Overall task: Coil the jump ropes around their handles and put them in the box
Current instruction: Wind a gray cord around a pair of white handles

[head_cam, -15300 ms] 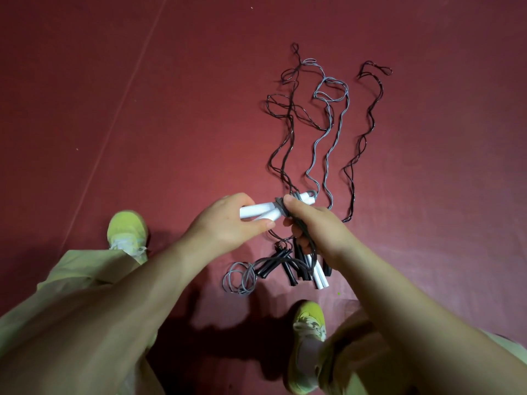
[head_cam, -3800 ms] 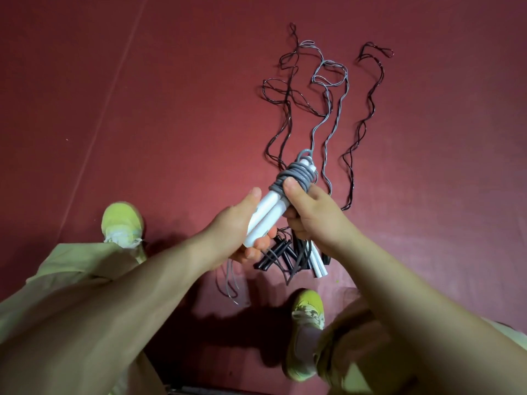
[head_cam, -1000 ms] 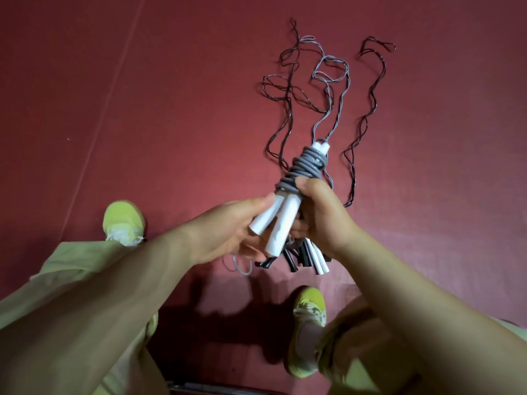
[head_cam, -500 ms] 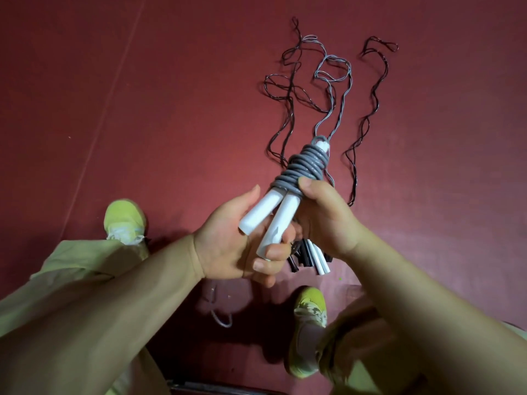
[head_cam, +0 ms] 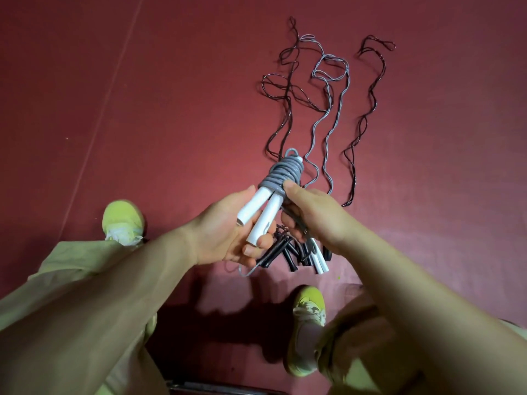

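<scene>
Head view — grey cord tail (head_cam: 247, 272) shorter.

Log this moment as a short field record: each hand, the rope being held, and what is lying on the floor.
left hand: grips the two white handles at their lower ends
right hand: thumb pressed on the grey coil, fingers curled round the bundle
grey coil: wound round the upper part of both handles
loose ropes: dark and grey cords stretched out on the red floor
spare handles: black and white, piled under the hands
box: not in view
</scene>
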Available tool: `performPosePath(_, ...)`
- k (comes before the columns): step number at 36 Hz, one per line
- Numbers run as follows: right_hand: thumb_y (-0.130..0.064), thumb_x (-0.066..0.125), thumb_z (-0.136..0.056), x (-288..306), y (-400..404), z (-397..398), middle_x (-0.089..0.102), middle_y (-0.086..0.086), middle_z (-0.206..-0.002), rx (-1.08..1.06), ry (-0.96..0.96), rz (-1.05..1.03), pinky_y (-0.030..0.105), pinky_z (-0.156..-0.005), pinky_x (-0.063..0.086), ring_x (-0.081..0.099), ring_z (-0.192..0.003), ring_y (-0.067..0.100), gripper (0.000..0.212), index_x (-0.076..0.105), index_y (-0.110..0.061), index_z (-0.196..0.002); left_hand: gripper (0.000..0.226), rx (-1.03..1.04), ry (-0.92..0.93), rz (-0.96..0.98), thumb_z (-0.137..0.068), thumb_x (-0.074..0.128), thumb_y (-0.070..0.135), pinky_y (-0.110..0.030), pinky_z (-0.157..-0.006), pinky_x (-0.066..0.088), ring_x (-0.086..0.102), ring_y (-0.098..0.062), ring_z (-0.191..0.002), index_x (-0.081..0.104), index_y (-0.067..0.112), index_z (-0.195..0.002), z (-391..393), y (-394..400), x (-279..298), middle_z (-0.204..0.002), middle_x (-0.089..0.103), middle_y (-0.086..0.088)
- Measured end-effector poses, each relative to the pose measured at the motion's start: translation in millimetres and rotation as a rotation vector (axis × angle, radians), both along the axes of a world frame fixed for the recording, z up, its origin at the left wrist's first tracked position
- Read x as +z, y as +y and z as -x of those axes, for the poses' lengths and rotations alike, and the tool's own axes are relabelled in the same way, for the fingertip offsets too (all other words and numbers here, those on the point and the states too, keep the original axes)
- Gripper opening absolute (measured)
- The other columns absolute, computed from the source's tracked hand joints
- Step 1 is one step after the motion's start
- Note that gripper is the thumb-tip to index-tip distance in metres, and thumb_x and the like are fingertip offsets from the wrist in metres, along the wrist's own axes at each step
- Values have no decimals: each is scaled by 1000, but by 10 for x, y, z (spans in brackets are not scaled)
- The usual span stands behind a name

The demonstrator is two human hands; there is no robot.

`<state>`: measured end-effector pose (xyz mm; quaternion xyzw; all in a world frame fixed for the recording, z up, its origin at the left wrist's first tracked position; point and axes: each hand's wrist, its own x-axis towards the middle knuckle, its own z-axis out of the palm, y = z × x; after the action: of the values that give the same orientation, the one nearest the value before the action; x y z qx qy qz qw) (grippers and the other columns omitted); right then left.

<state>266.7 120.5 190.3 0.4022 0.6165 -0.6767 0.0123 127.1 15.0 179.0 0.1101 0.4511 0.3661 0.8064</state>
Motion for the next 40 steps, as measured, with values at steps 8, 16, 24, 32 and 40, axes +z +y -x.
performPosePath(8,-54,35,-99,22,-13,2,37,0,-50,3,-175,-61,30,-55,36,35,-47,18,56,50,-13,-63,61,-21,122,27,-92,16,62,-27,-54,38,35,-14,-47,51,14,-81,3,6,-16,-62,48,-2)
performPosePath(16,-57,37,-97,-30,-25,12,34,-4,-44,-14,-244,-127,27,-54,40,34,-43,18,58,44,-13,-59,62,-3,319,39,-95,16,62,-24,-51,41,38,-13,-45,54,14,-80,-19,24,-52,-62,50,-1)
performPosePath(24,-56,31,-99,-51,-73,21,44,-2,-56,-15,-207,-20,24,-47,31,36,-43,12,57,61,-10,-86,60,-49,812,-66,-85,38,71,-29,-67,42,49,-14,-69,59,16,-90,-12,2,-197,-79,57,1)
performPosePath(32,-66,44,-89,-37,-71,4,52,0,-63,-9,-229,3,27,-53,35,44,-52,14,55,62,-14,-89,43,-92,990,-96,-87,51,61,-32,-69,34,43,-17,-74,48,19,-77,-7,-9,-229,-75,47,6)
performPosePath(40,-59,53,-89,-63,-57,21,61,8,-85,-104,-171,129,24,-48,40,59,-55,18,52,68,-11,-104,39,-81,1153,-85,-79,61,58,-31,-55,31,46,-12,-65,52,19,-83,-44,15,-118,-78,53,4)
